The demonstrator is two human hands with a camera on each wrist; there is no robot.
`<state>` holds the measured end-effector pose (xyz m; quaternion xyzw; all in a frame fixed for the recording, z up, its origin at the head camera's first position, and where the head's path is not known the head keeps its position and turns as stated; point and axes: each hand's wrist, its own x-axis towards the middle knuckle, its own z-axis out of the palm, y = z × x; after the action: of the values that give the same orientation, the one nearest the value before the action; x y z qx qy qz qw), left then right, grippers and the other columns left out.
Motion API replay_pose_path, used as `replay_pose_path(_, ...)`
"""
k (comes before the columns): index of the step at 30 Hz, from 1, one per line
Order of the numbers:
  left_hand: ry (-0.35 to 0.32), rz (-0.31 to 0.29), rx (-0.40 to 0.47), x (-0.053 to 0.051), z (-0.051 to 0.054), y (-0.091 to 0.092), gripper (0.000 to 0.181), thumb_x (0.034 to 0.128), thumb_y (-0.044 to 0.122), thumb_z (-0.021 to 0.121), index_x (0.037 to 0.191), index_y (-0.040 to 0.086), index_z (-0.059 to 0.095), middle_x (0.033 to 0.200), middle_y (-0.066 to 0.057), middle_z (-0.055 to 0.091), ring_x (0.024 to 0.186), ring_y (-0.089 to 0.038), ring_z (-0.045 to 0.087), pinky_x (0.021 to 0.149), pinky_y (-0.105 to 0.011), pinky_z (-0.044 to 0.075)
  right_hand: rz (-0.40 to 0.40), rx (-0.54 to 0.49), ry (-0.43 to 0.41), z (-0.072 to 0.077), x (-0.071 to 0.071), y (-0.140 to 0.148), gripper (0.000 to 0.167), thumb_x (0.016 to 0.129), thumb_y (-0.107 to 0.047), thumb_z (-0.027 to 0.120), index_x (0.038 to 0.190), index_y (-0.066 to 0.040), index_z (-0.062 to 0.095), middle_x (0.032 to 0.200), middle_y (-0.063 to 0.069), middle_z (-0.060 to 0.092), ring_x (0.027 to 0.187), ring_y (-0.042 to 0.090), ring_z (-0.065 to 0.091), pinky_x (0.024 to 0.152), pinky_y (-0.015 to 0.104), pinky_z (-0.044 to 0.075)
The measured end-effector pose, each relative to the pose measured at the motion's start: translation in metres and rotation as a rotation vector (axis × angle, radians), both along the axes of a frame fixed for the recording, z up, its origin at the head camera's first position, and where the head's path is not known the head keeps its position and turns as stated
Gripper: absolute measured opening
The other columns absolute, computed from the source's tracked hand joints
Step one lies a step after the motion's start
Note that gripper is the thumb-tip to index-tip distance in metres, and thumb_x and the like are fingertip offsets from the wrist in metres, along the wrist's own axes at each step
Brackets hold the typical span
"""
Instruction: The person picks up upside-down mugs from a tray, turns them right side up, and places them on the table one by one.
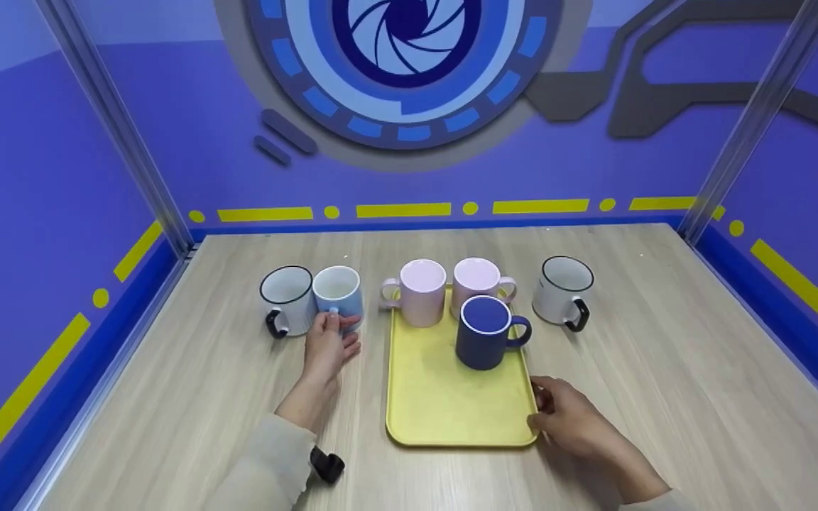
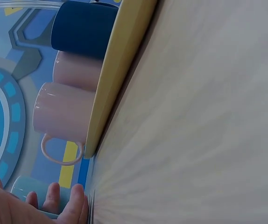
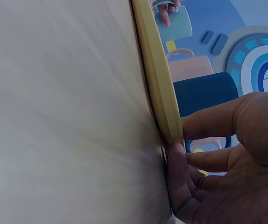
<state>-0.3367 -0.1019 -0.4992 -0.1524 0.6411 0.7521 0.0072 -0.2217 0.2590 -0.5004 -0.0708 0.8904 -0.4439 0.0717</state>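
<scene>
My left hand [image 1: 326, 349] pinches the handle of a light blue mug [image 1: 349, 306], which stands upright on the table left of a yellow tray [image 1: 437, 404]. In the left wrist view some fingers [image 2: 73, 207] stick out past that mug. With thumb and fingers, my right hand [image 1: 574, 419] grips the tray's right edge near its front corner. On the tray, a navy mug [image 1: 481, 349] stands upright, its handle to the right. Behind it are two pink mugs, one at left [image 1: 423, 301] with its handle leftward, the other pink mug [image 1: 467, 285] partly hidden by the navy one.
A white mug [image 1: 295, 301] with a black rim and handle stands close to the light blue mug's left. Another black-rimmed white mug [image 1: 558, 291] is right of the tray. Blue-violet patterned panels [image 1: 167, 128] border the wooden table [image 1: 664, 369] at the back and sides.
</scene>
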Motion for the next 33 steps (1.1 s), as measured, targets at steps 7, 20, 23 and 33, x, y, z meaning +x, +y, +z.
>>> replay_pose_path(7,-0.007,0.001,-0.013,0.003,0.001,-0.004,0.032,0.1145,0.026,0.033,0.122,0.001,0.052,0.125,-0.021,0.06,0.091,-0.023,0.068,0.075,-0.034,0.062,0.006,0.002,0.0,-0.001,-0.002,0.0,0.067,0.076,0.006,0.069,0.139,0.015,0.05,0.094,0.01,0.059,0.086,0.018,0.053,0.068,0.022,0.044)
replay_pose_path(20,0.0,-0.006,-0.241,0.044,0.011,-0.009,0.048,0.107,0.02,0.052,0.146,0.002,0.031,0.14,-0.019,0.035,0.086,-0.02,0.064,0.072,-0.03,0.06,-0.022,-0.087,-0.09,0.002,0.0,0.0,0.07,0.088,-0.002,0.071,0.147,0.015,0.037,0.094,0.008,0.054,0.076,0.016,0.053,0.059,0.023,0.047)
replay_pose_path(23,0.005,-0.048,-0.303,0.054,0.014,-0.006,0.048,0.1058,0.022,0.054,0.145,0.003,0.033,0.147,-0.018,0.03,0.1,-0.025,0.06,0.08,-0.034,0.059,-0.05,-0.101,-0.13,0.004,0.0,0.001,0.069,0.093,-0.007,0.071,0.149,0.012,0.035,0.095,0.008,0.053,0.075,0.017,0.055,0.059,0.025,0.05)
replay_pose_path(33,0.08,-0.255,-0.325,0.078,0.025,0.013,0.046,0.1029,0.023,0.061,0.14,0.001,0.045,0.146,-0.02,0.044,0.115,-0.03,0.062,0.087,-0.034,0.054,-0.108,-0.21,-0.22,0.008,-0.004,0.006,0.066,0.102,-0.013,0.062,0.155,0.008,0.028,0.113,0.018,0.054,0.083,0.021,0.062,0.067,0.031,0.058)
